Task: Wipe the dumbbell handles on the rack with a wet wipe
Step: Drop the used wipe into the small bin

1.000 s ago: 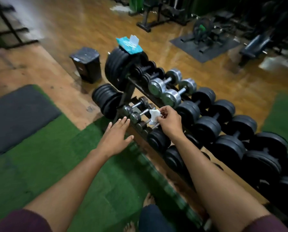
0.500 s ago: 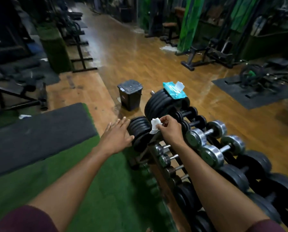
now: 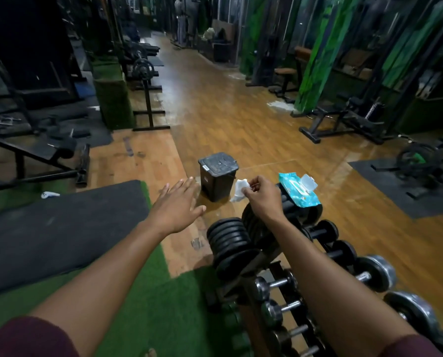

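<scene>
My right hand [image 3: 263, 198] pinches a crumpled white wet wipe [image 3: 239, 191] and holds it in the air beyond the end of the dumbbell rack [image 3: 272, 274], close to a small black bin [image 3: 217, 175]. My left hand [image 3: 177, 206] is stretched out flat, fingers apart, holding nothing, left of the bin. Small chrome dumbbells [image 3: 277, 309] and black ones [image 3: 340, 251] lie on the rack at lower right, partly hidden by my right forearm. A teal wipe pack [image 3: 296, 190] with its lid open lies on the stacked black plates [image 3: 230, 244] at the rack's end.
Green turf and a dark mat [image 3: 48, 228] lie to the left. Benches and machines stand along both sides of the wooden floor. A small white object [image 3: 49, 194] lies on the turf at left.
The view has tilted up from the rack toward the room. My right hand has lifted the wipe off the lower dumbbell handles and carried it out toward the bin; my left hand went with it.
</scene>
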Available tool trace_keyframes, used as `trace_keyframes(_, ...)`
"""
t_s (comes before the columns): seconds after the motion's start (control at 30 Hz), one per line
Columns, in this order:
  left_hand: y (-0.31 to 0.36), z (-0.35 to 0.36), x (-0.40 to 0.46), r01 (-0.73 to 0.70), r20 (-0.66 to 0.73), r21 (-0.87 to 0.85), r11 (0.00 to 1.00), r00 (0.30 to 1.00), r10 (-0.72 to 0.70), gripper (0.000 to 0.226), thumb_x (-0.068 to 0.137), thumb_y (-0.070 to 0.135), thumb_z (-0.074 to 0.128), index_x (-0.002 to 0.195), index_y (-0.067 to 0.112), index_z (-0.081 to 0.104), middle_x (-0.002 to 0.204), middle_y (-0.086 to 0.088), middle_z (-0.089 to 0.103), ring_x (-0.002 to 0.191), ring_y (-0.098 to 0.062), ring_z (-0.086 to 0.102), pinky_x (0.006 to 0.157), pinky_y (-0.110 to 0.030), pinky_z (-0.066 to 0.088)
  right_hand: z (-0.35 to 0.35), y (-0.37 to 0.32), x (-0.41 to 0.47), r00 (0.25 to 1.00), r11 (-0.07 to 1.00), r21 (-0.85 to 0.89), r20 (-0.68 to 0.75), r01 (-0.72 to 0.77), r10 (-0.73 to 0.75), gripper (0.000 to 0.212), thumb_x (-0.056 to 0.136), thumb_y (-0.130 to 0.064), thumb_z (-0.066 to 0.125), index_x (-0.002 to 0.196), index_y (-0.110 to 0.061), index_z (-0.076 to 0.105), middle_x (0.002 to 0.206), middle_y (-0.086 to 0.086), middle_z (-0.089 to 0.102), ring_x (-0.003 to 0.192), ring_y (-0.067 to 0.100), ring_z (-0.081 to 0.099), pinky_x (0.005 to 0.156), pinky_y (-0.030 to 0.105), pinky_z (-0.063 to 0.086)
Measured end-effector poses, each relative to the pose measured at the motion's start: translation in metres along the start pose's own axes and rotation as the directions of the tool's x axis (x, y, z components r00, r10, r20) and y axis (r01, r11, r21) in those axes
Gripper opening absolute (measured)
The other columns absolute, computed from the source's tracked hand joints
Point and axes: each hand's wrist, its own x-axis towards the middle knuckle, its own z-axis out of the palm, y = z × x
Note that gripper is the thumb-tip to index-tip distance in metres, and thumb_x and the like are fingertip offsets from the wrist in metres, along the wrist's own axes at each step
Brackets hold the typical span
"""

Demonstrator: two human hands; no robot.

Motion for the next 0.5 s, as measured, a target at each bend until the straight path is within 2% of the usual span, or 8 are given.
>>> trace_keyframes(0.17, -0.052, -0.012, 0.068, -0.027, 0.002, 0.002, 1.000, 1.000, 0.027, 0.073, 0.103, 0.056, 0.042, 0.163, 0.023, 0.016, 0.171, 0.002, 0.004, 0.157, -0.018, 0.005, 0.127, -0.047, 0.004, 0.042, -0.027, 0.058, 0.998, 0.999, 0.010, -0.039, -0.048, 0.048, 0.016, 0.086, -0.030, 0.066, 0.077, -0.026, 0.054, 0.074, -0.010, 0.061, 0.074, 0.014, 0.057, 0.057, 0.030, 0.036)
trace_keyframes(0.5, -0.169, -0.039, 0.210, -0.107, 0.035, -0.012, 0.994, 0.994, 0.107, 0.074, 0.102, 0.056, 0.044, 0.163, 0.024, 0.017, 0.171, 0.002, 0.006, 0.157, -0.018, 0.006, 0.127, -0.046, 0.003, 0.130, -0.082, 0.180, 0.982, 0.991, 0.041, -0.135, -0.128, 0.132, 0.020, 0.086, -0.033, 0.069, 0.082, -0.018, 0.057, 0.077, -0.001, 0.064, 0.074, 0.021, 0.058, 0.063, 0.039, 0.044)
